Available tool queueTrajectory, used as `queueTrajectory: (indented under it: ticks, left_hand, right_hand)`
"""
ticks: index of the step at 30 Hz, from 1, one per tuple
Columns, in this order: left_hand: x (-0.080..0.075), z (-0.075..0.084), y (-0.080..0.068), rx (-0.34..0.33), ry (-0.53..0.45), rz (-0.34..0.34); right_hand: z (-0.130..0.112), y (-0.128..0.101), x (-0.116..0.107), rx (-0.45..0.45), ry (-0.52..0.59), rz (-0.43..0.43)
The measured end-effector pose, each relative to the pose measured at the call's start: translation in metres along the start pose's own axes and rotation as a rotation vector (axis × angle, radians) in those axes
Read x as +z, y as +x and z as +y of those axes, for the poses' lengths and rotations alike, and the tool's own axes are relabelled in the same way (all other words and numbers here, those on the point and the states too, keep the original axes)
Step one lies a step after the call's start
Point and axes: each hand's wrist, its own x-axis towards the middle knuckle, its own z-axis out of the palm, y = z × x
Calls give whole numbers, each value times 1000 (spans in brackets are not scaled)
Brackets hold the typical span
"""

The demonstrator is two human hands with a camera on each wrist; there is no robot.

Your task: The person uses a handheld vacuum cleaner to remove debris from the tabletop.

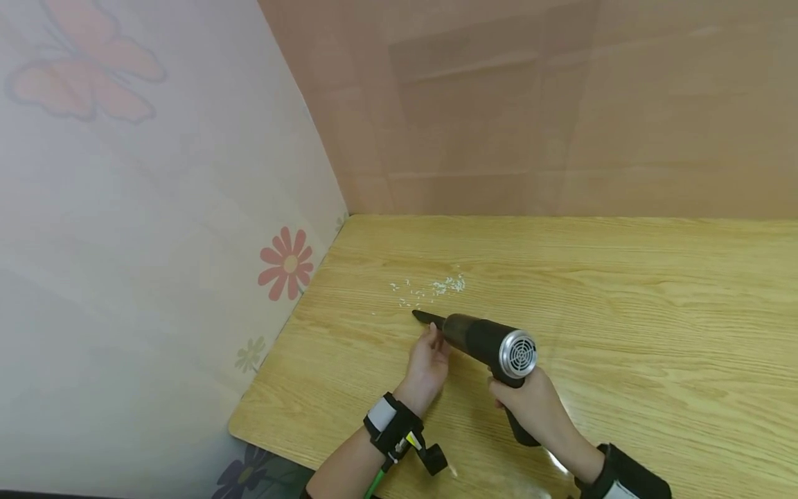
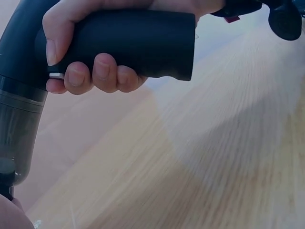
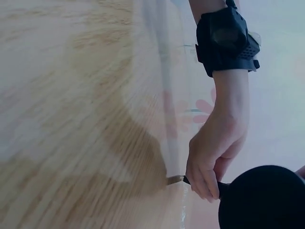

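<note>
A black handheld vacuum cleaner (image 1: 476,337) with a silver vented end is held over the table, its narrow nozzle (image 1: 427,317) pointing left. My right hand (image 1: 530,405) grips the handle; the left wrist view shows its fingers (image 2: 102,71) wrapped round it, with the thumb near a small silver button (image 2: 56,75). At the front, my left hand (image 1: 429,364) holds the nozzle between thumb and fingers, seen from the side in the right wrist view. A light, brush-like tip (image 3: 175,180) sticks out past those fingers. Small white bits (image 1: 447,285) lie scattered just beyond the nozzle.
The wood-grain table (image 1: 654,312) meets a pinkish-brown covering (image 1: 561,125) at the back. A pale wall (image 1: 156,242) with flower and butterfly prints runs along the left edge. Both wrists wear black straps; a green cable (image 1: 374,483) runs from the left one.
</note>
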Motion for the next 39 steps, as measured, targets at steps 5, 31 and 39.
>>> queueTrajectory:
  ticks: [5,31,39]
  left_hand:
    - [6,-2,7,6,7,-16]
    - [11,4,20,3,-83,4]
    - [17,-2,19,-20,-75,-30]
  right_hand:
    - [2,3,-1,-8,-7,17]
    - [-17,16,-1,-42,-116,42]
    - [-13,12,-6,-30,-139,59]
